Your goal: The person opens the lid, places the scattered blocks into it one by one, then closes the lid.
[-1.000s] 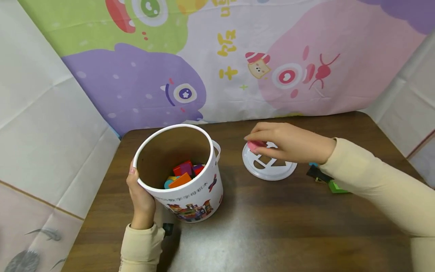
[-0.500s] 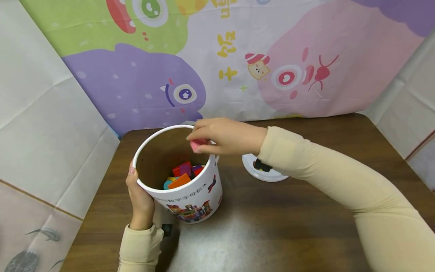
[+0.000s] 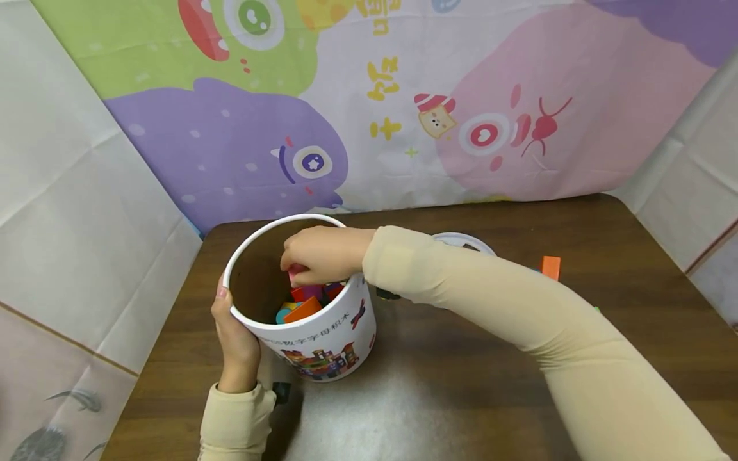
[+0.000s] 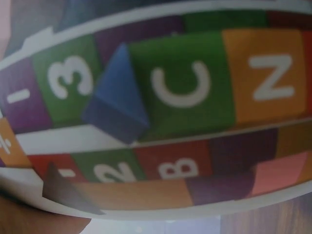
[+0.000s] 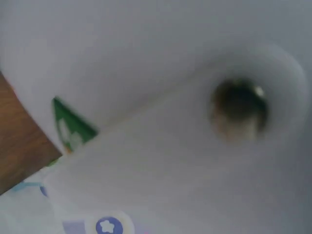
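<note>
A white bucket (image 3: 357, 333) with printed blocks and Chinese characters stands tilted at the left of the table. My left hand (image 3: 237, 342) grips its left side, thumb at the rim. Inside lie several coloured toy blocks, among them an orange block (image 3: 302, 310). My right hand (image 3: 323, 255) reaches in over the right rim and pinches a pink block (image 3: 295, 273) just above the pile. The left wrist view is filled by the bucket's printed wall (image 4: 185, 87), with part of the left hand at lower left. A white bucket handle (image 5: 161, 161) blocks the right wrist view.
A white lid (image 3: 464, 239) with cut-out shapes lies behind the right forearm, mostly covered by the sleeve. To its right is another orange block (image 3: 551, 267), with bits of blue and green showing beside the sleeve. A cartoon-printed cloth (image 3: 392, 160) hangs behind the table.
My right hand has carried the pink block left from above the lid, over the bucket's rim and down inside. My left hand keeps its place on the bucket.
</note>
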Available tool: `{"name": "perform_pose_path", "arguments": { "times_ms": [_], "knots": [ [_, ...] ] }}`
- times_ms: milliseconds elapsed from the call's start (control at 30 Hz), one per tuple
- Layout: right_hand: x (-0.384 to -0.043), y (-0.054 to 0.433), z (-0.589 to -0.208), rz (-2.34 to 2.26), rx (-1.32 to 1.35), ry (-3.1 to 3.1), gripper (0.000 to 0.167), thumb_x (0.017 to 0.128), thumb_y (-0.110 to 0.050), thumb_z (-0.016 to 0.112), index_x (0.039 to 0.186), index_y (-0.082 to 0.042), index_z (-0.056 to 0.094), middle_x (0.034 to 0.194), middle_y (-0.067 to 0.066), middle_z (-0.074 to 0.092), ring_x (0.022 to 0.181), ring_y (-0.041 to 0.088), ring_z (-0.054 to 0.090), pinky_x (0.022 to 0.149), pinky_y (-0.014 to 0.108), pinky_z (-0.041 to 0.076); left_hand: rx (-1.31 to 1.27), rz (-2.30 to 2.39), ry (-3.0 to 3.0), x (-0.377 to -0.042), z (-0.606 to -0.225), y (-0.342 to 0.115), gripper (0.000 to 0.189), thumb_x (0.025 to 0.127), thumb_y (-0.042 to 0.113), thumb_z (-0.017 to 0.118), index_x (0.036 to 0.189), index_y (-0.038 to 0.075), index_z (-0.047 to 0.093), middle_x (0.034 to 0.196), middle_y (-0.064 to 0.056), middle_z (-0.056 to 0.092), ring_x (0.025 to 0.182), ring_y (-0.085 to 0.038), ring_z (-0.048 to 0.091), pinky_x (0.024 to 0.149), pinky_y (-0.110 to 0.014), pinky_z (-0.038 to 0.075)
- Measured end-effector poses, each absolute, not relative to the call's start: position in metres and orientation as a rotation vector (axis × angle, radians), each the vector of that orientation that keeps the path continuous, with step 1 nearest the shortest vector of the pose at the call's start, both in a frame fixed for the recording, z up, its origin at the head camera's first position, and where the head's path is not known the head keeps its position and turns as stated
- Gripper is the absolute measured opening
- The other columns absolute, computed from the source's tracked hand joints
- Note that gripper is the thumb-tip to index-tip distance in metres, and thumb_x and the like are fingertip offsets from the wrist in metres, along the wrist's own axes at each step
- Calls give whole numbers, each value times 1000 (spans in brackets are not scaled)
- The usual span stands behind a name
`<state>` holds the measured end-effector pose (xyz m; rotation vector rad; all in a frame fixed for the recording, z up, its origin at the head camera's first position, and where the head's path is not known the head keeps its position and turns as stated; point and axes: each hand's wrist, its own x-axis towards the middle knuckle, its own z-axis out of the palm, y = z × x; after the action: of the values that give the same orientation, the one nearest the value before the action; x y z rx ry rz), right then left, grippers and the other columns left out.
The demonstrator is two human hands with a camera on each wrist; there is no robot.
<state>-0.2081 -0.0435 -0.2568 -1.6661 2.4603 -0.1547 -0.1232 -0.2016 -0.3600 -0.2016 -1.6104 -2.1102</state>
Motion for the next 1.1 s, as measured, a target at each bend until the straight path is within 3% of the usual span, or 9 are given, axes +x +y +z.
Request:
{"name": "perform_pose_path", "arguments": {
  "times_ms": [100, 233, 600, 833, 1100],
  "knots": [
    [-208, -53, -261, -116, -1621, 2431, 24, 89, -25, 54, 103, -10, 66, 95, 1, 63, 88, 13, 56, 84, 23, 44, -193, -2114, -1604, -124, -363, -203, 54, 94, 37, 27, 134, 3, 39, 129, -25, 40, 119, -38, 37, 100, -45, 33],
    [-207, -59, -269, -60, -1557, 2400, 17, 88, -24, 55, 93, -12, 67, 82, -2, 61, 75, 12, 52, 70, 22, 44, -185, -2101, -1613, -124, -363, -203, 55, 93, 37, 27, 133, 1, 39, 128, -26, 41, 119, -39, 38, 99, -46, 32],
    [-207, -59, -278, 10, -1485, 2391, 13, 86, -24, 58, 88, -14, 67, 80, -4, 61, 71, 10, 51, 64, 21, 43, -207, -2101, -1603, -124, -362, -202, 54, 93, 35, 26, 133, 0, 38, 129, -27, 39, 119, -39, 37, 99, -47, 31],
    [-207, -59, -276, -11, -1498, 2392, 15, 87, -26, 58, 92, -15, 68, 83, -5, 62, 74, 10, 53, 68, 22, 45, -211, -2104, -1617, -131, -374, -211, 55, 93, 38, 26, 134, 5, 39, 130, -23, 41, 120, -35, 39, 100, -46, 32],
    [-210, -31, -247, -238, -1627, 2446, 27, 89, -29, 55, 109, -14, 66, 101, -3, 64, 90, 7, 57, 85, 21, 43, -212, -2107, -1592, -123, -364, -201, 53, 93, 35, 25, 133, 3, 40, 128, -26, 41, 118, -39, 39, 97, -43, 36]
  ]
}}
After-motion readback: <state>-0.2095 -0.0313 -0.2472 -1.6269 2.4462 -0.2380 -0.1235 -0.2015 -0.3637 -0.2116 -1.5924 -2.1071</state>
